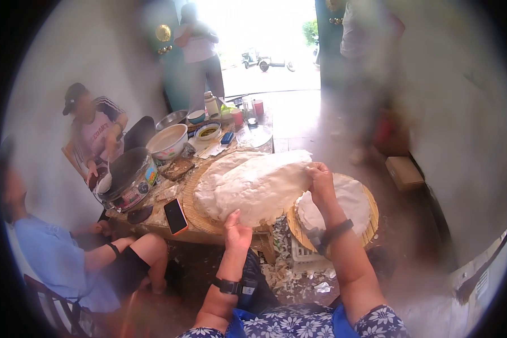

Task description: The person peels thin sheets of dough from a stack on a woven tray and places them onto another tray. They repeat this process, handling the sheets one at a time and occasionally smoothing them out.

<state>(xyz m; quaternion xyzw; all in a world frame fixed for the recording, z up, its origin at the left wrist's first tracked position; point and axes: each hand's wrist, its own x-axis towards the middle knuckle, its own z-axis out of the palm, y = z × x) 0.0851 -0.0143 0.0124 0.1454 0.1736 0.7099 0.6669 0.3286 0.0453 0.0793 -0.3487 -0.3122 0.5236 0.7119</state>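
A large, thin, pale sheet (259,183), floppy and uneven like thin dough or wet paper, is lifted at its near and right edges. My right hand (322,183) is closed in a pinch on its right edge. Lower down, my left hand (238,231) is closed at the near edge, with its fingertips against the sheet. Beneath lies a round woven tray (190,194) with more pale material on it. To the right, a second round woven tray (370,225) bears another pale round sheet (349,200), close below my right hand.
A phone (176,216) lies on the worktable's near left edge. Behind it are a white basin (169,143), a dark round pan (130,169), bowls and jars. A white plastic crate (310,256) supports the right tray. Two people sit left; others stand near the doorway. A cardboard box (404,173) is right.
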